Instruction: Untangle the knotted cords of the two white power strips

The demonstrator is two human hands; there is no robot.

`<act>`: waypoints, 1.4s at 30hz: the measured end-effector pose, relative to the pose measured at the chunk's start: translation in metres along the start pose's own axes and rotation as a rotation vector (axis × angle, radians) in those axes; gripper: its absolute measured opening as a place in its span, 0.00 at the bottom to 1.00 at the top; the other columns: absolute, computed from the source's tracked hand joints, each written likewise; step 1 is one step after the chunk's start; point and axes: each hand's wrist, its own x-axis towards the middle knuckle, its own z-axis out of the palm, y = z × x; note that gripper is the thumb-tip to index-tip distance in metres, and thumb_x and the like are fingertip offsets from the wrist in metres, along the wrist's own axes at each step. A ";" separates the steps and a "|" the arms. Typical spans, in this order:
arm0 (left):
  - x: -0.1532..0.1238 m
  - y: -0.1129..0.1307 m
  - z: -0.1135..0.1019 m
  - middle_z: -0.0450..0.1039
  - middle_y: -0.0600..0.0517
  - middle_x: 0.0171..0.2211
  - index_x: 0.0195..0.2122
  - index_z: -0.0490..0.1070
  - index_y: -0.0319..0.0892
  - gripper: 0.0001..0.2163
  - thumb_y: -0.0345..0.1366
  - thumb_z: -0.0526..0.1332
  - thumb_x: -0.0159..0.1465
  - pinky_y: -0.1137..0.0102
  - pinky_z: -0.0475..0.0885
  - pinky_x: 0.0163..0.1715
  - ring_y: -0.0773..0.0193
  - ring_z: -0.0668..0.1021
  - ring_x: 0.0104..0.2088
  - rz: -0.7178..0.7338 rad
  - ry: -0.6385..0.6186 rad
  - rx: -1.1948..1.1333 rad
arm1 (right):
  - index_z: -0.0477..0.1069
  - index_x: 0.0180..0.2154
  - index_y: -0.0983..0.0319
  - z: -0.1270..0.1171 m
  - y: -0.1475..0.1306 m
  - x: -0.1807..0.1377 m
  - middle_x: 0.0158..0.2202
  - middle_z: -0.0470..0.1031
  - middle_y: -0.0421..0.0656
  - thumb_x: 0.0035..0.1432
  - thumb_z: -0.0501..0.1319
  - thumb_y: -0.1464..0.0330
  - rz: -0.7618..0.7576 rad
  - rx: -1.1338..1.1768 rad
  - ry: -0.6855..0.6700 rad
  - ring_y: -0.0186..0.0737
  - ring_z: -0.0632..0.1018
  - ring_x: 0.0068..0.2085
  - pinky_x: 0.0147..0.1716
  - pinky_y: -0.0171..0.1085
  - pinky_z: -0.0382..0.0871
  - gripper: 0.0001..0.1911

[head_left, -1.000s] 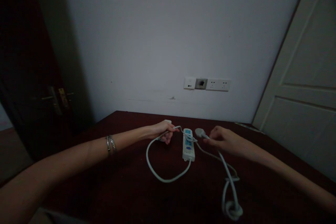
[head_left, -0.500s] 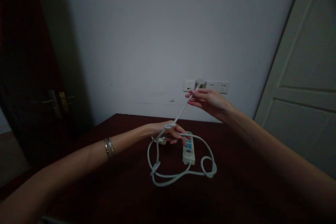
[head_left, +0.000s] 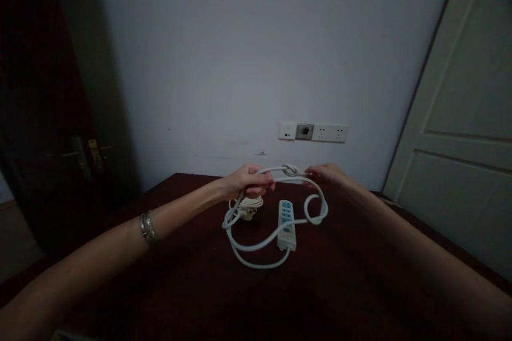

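Note:
A white power cord (head_left: 256,248) hangs in loose loops with several knots between my hands. My left hand (head_left: 253,181) is closed around two runs of it, above the table. To the right, my right hand (head_left: 326,172) pinches the cord just past a knot (head_left: 290,170); its fingertips are partly turned away, and the cord's plug cannot be made out. Below the loops a white power strip (head_left: 287,240) with blue-green sockets lies on the dark red table (head_left: 192,287), joined to the cord at its near end. One run of cord crosses over the strip.
Behind my left hand a bundled white cable (head_left: 248,209) lies on the table. A row of wall sockets (head_left: 330,133) is set in the pale wall behind. A pale panelled door (head_left: 464,170) stands at right, a dark door (head_left: 44,117) at left.
My right hand has come down, taking the plug out of sight. My left hand has risen and now grips the cord. The knot between them has moved up and right.

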 end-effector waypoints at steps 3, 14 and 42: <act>0.004 0.007 0.006 0.50 0.62 0.09 0.26 0.68 0.37 0.13 0.43 0.60 0.58 0.75 0.45 0.14 0.76 0.52 0.12 0.023 -0.010 0.046 | 0.69 0.29 0.69 0.012 0.023 -0.006 0.29 0.76 0.53 0.50 0.59 0.76 0.089 0.019 -0.154 0.37 0.78 0.28 0.27 0.30 0.75 0.01; 0.010 0.024 0.004 0.55 0.61 0.13 0.27 0.67 0.37 0.13 0.43 0.58 0.61 0.76 0.48 0.14 0.76 0.56 0.14 0.156 0.180 0.305 | 0.69 0.44 0.78 0.009 0.031 -0.029 0.41 0.74 0.64 0.54 0.42 0.40 0.333 0.116 -0.832 0.49 0.79 0.39 0.41 0.42 0.72 0.47; 0.007 0.005 0.002 0.57 0.57 0.20 0.25 0.63 0.39 0.16 0.46 0.52 0.63 0.76 0.54 0.19 0.73 0.59 0.20 0.025 0.095 0.698 | 0.66 0.51 0.70 -0.014 0.018 -0.057 0.54 0.66 0.60 0.42 0.67 0.63 0.060 0.040 -0.970 0.54 0.69 0.54 0.53 0.49 0.61 0.34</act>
